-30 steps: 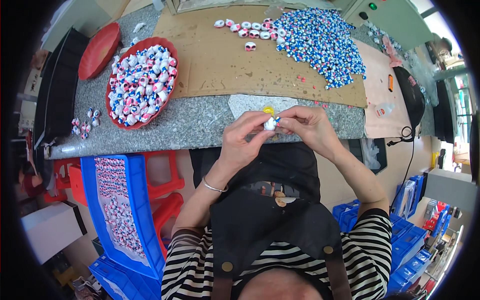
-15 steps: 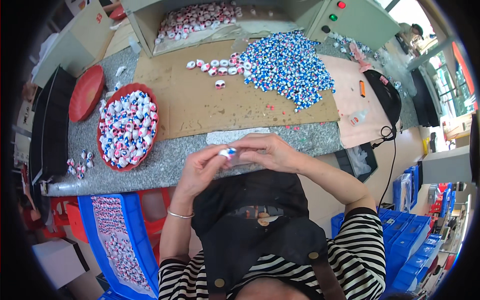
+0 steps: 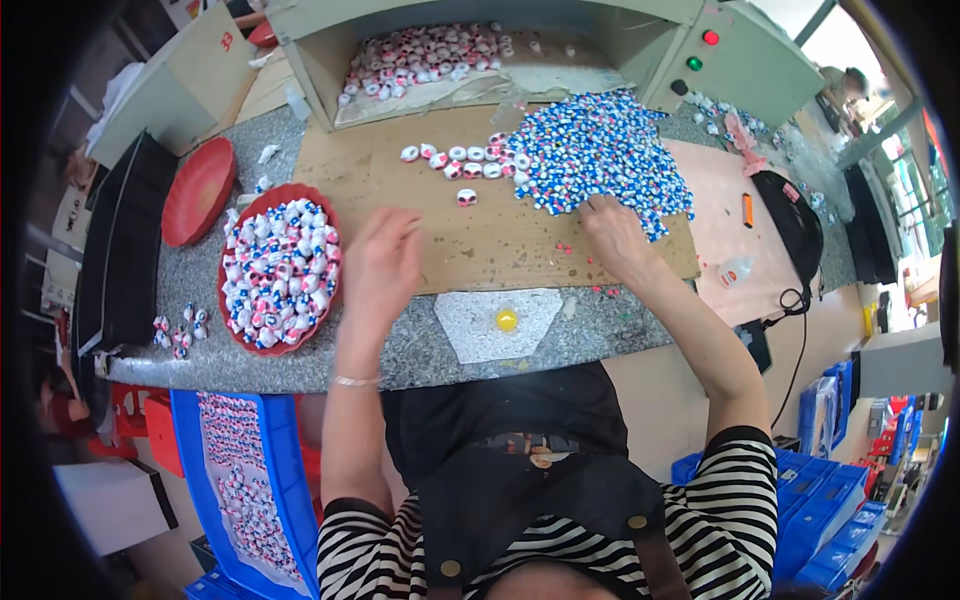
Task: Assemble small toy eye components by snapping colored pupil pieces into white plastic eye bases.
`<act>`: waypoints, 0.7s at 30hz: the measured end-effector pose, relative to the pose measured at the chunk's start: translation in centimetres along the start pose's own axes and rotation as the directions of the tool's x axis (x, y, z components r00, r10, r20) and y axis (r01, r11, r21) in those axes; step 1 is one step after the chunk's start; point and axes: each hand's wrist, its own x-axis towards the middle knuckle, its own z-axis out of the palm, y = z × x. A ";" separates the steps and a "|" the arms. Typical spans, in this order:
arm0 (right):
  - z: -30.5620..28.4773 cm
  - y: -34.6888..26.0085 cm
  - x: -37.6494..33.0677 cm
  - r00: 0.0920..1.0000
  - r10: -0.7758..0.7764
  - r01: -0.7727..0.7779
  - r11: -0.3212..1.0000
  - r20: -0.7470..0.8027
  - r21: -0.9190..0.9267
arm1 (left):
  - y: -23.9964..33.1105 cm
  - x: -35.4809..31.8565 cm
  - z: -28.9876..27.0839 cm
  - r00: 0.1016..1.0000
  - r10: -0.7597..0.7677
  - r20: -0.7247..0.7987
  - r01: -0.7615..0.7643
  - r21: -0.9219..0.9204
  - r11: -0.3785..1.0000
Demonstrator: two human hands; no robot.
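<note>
My right hand [image 3: 615,238] rests at the near edge of a heap of small blue-and-white pieces [image 3: 595,150]. Its fingers are bent together with the tips down among the pieces; whatever they pinch is hidden. Over the left part of the cardboard [image 3: 460,245] is my left hand [image 3: 385,262], smeared by motion, near the red bowl [image 3: 335,215]. That bowl is heaped with white, blue and pink pieces [image 3: 280,270]. White ring-like pieces with pink [image 3: 473,170] lie in short rows left of the blue heap, one apart from them [image 3: 466,197].
A whitish sheet [image 3: 465,335] with a round yellow spot [image 3: 506,319] lies at the table's front. Beyond the cardboard, an open cabinet [image 3: 590,75] holds more white-and-pink pieces. A second red bowl [image 3: 200,195] leans at the left; a small bottle [image 3: 735,270] and black bag [image 3: 790,225] lie right.
My hands have parted from the front edge, where they held a small white, blue and pink piece. The right went forward to the heap, the left forward toward the bowl. The yellow spot is uncovered.
</note>
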 end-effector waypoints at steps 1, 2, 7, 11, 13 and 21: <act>0.1 -0.2 0.2 1.000 -0.020 0.020 1.000 -0.014 -0.017 | -1.0 0.8 2.0 1.000 -0.005 0.010 0.005 0.025 1.000; 0.2 -0.3 0.1 0.999 -0.031 0.030 0.999 -0.039 -0.022 | -2.1 1.6 4.0 1.000 -0.010 0.025 0.009 0.044 0.999; 0.8 -0.2 -0.3 0.995 0.032 -0.014 0.985 -0.099 0.171 | -3.6 3.6 9.4 0.993 0.077 0.087 -0.100 0.303 0.948; -2.9 -1.8 -1.7 0.985 0.154 -0.162 0.645 0.081 0.747 | -1.4 1.3 7.2 0.972 -0.172 0.161 0.218 -0.338 0.916; -3.0 -3.0 -2.7 0.959 0.121 -0.281 0.551 0.258 0.785 | -0.9 -1.4 5.6 0.932 -0.244 0.268 0.353 -0.529 0.771; -2.8 -5.4 -2.9 0.989 -0.098 0.034 0.878 0.110 0.477 | 1.0 -10.4 0.0 0.875 -0.355 0.328 0.458 -0.797 0.393</act>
